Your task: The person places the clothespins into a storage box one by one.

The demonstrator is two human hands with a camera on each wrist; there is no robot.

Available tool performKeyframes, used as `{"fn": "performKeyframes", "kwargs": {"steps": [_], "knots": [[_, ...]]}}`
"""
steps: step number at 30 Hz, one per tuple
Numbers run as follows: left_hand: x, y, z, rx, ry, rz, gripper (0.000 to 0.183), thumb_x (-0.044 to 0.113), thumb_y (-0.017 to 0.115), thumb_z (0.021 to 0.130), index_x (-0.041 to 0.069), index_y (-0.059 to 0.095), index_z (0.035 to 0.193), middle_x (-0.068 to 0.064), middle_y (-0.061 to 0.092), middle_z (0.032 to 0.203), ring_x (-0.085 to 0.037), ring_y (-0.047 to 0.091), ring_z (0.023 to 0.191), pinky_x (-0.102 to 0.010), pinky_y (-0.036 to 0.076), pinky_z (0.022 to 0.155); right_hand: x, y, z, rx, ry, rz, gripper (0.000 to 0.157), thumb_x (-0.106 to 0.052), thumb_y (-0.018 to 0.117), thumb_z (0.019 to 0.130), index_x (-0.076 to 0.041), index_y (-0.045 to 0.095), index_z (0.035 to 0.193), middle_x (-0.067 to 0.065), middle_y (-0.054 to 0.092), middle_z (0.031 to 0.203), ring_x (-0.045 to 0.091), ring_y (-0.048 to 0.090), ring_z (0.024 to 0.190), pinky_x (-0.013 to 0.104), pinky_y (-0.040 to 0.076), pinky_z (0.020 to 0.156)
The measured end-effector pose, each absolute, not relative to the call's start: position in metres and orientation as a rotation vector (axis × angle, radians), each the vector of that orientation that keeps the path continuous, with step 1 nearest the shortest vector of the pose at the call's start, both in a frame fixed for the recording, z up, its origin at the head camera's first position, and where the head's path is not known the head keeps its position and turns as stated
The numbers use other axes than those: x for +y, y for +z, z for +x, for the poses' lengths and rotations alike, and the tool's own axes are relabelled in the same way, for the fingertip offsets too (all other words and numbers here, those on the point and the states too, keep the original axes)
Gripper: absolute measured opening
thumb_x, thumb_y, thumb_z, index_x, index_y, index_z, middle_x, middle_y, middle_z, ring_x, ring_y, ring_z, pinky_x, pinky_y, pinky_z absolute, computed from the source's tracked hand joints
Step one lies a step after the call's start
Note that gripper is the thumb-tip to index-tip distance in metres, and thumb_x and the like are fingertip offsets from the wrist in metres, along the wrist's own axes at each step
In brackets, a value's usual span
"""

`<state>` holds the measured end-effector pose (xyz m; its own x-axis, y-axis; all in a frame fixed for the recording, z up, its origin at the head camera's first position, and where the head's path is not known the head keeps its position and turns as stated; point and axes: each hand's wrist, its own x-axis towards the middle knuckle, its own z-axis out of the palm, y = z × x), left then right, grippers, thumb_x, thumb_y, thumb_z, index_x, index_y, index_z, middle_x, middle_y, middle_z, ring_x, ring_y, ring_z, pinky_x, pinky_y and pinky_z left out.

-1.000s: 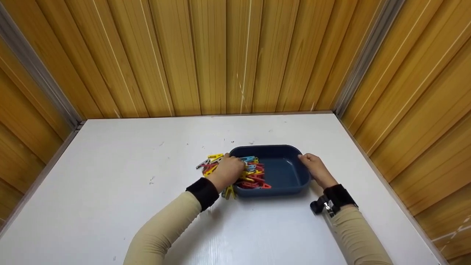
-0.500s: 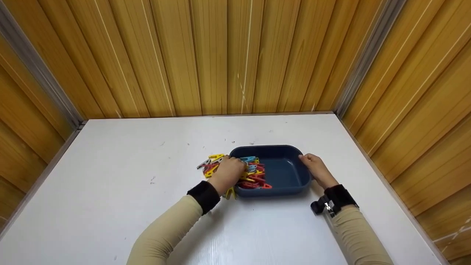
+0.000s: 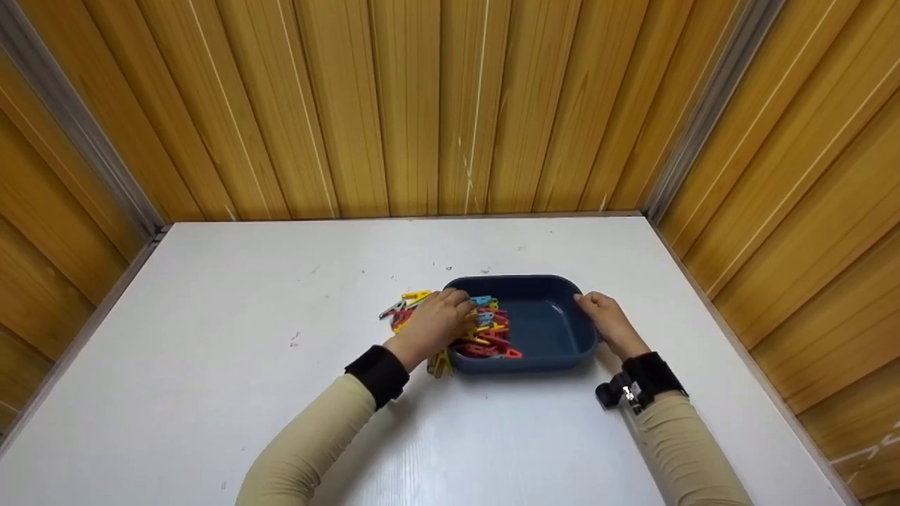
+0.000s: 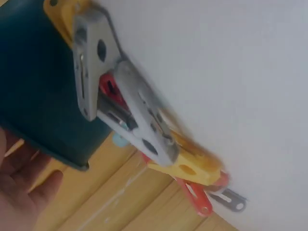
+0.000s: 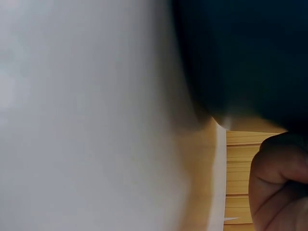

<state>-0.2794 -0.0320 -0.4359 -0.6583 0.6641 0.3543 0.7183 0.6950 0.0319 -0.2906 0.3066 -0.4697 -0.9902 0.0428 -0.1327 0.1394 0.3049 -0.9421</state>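
Your left hand [image 3: 437, 322] sits over the left rim, fingers loosely spread; nothing pinched that I can see, though some fingertips are hidden. Your right hand [image 3: 610, 325] pinches the opposite end of the blue bin [image 3: 545, 334], thumb over its rim. Inside, mixed clothespins [image 3: 492, 341] crowd the left half, under and beside your left fingers. Outside, a loose batch lies on the desk [image 3: 176, 365] just beside the left wall, including a grey clothespin [image 4: 91, 62] and a yellow clothespin [image 3: 416, 296]. Judged risks: your left palm or wrist could knock the outer batch, working so close above it; lifting or tilting with your right hand could slide the inner heap leftward, since its load is one-sided; a pin snagged on your fingers might flick out over the rim.
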Motion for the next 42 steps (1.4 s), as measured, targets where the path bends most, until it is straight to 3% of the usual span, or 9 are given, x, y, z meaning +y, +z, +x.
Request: {"fn": "performKeyframes", "kwargs": {"steps": [8, 16, 24, 33, 42], "knots": [[-0.072, -0.413, -0.284, -2.597, -0.665, -0.889, 0.035, 0.006, 0.074, 0.091, -0.002, 0.067, 0.125, -0.022, 0.067, 0.124, -0.039, 0.064, 0.119, -0.05, 0.055, 0.101, 0.308, -0.469, -0.288, 2.503, -1.783, 0.178, 0.031, -0.029, 0.049, 0.107, -0.016, 0.048, 0.079, -0.012, 0.039, 0.061, 0.002, 0.038, 0.052, 0.018, 0.033, 0.047], [-0.105, -0.418, -0.287, -2.834, -0.787, -0.616, 0.047, 0.008, 0.074, 0.091, -0.001, 0.061, 0.136, -0.023, 0.062, 0.135, -0.041, 0.059, 0.129, -0.052, 0.051, 0.108, 0.311, -0.47, -0.294, 2.475, -1.788, 0.162, 0.032, -0.027, 0.048, 0.108, -0.016, 0.049, 0.079, -0.011, 0.04, 0.062, 0.002, 0.04, 0.052, 0.017, 0.035, 0.047], [-0.117, -0.439, -0.295, -2.907, -0.766, -0.471, 0.045, 0.011, 0.077, 0.089, -0.007, 0.065, 0.128, -0.026, 0.067, 0.124, -0.041, 0.066, 0.116, -0.051, 0.054, 0.101, 0.309, -0.47, -0.29, 2.477, -1.795, 0.151, 0.031, -0.028, 0.049, 0.107, -0.017, 0.049, 0.079, -0.012, 0.04, 0.061, 0.002, 0.04, 0.051, 0.017, 0.034, 0.046], [-0.12, -0.455, -0.304, -3.015, -0.793, -0.366, 0.046, 0.006, 0.074, 0.087, -0.009, 0.064, 0.129, -0.028, 0.067, 0.119, -0.039, 0.066, 0.109, -0.05, 0.054, 0.098, 0.307, -0.472, -0.29, 2.478, -1.799, 0.138, 0.032, -0.029, 0.049, 0.107, -0.018, 0.048, 0.078, -0.012, 0.041, 0.062, 0.002, 0.04, 0.051, 0.017, 0.035, 0.046], [-0.12, -0.459, -0.31, -3.049, -0.795, -0.349, 0.045, 0.007, 0.075, 0.088, -0.011, 0.064, 0.128, -0.028, 0.068, 0.116, -0.041, 0.065, 0.111, -0.05, 0.052, 0.101, 0.307, -0.472, -0.289, 2.484, -1.793, 0.127, 0.03, -0.032, 0.05, 0.107, -0.014, 0.05, 0.082, -0.011, 0.043, 0.066, 0.002, 0.044, 0.055, 0.017, 0.038, 0.049]]}}
